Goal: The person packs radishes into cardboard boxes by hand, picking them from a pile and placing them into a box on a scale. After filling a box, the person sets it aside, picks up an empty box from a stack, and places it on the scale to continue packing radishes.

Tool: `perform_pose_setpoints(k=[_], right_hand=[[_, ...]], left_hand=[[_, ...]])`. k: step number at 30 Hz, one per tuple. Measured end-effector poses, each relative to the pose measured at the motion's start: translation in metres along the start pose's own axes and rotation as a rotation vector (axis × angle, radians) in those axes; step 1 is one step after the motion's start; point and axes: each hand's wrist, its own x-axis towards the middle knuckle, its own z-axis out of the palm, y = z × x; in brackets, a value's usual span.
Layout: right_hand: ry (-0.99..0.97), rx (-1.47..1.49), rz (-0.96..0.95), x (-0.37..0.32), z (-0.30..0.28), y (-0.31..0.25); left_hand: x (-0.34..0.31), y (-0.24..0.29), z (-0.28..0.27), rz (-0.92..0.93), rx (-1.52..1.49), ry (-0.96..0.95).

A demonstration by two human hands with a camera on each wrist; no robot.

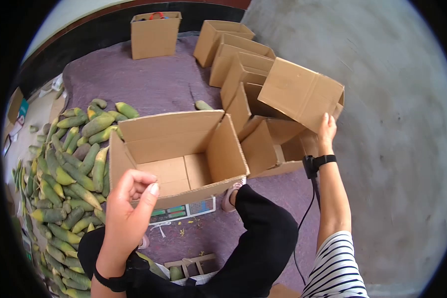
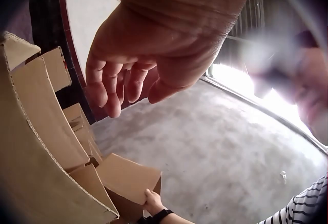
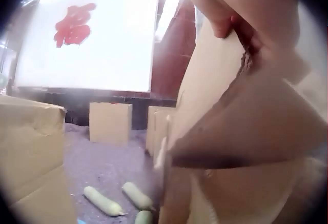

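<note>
My right hand (image 1: 327, 133) grips the edge of an empty-looking cardboard box (image 1: 300, 94), which is tilted over the other boxes at the right. In the right wrist view, the fingers (image 3: 223, 26) curl over the edge of its cardboard wall. A larger open cardboard box (image 1: 176, 131) stands in front of the person, its bare bottom visible. Over this box's near left edge hovers my left hand (image 1: 134, 208), fingers loosely bent and holding nothing. The left wrist view shows the same hand (image 2: 154, 55) hanging relaxed, with no object between fingers and thumb.
A large heap of green radishes (image 1: 74, 171) lies left of the big box. Several open boxes (image 1: 241, 74) stand in a row behind. Another box (image 1: 156, 37) is at the back. A white device with green displays (image 1: 184, 212) shows below the big box. A cable (image 1: 298, 238) hangs from the right wrist.
</note>
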Motion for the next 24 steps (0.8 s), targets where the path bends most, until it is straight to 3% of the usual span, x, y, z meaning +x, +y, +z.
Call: perform_pose_setpoints(k=[2, 6, 11, 13, 17, 19, 22, 24], right_hand=[[0.093, 0.076, -0.010, 0.012, -0.036, 0.009], [0.037, 0.218, 0.051, 0.004, -0.083, -0.017], [0.099, 0.130, -0.043, 0.000, -0.088, -0.057], [0.213, 0.055, -0.149, -0.002, -0.082, -0.071], [0.274, -0.028, -0.137, -0.008, -0.058, -0.069], [0.227, -0.071, -0.112, -0.023, -0.034, -0.071], [-0.024, 0.023, -0.055, -0.042, 0.011, -0.034], [-0.146, 0.104, 0.030, -0.059, 0.025, -0.037]], left_hand=[[-0.001, 0.000, 0.003, 0.006, -0.001, -0.029], [-0.001, 0.004, 0.006, 0.005, 0.016, -0.046], [0.000, 0.000, 0.007, 0.017, 0.027, -0.036], [0.001, 0.000, 0.007, 0.027, 0.041, -0.026], [0.000, 0.000, 0.000, -0.008, 0.057, -0.063], [0.000, -0.003, 0.000, 0.011, 0.046, -0.091], [0.000, -0.003, -0.001, -0.006, 0.047, -0.078], [0.001, -0.001, -0.003, -0.007, 0.055, -0.063]])
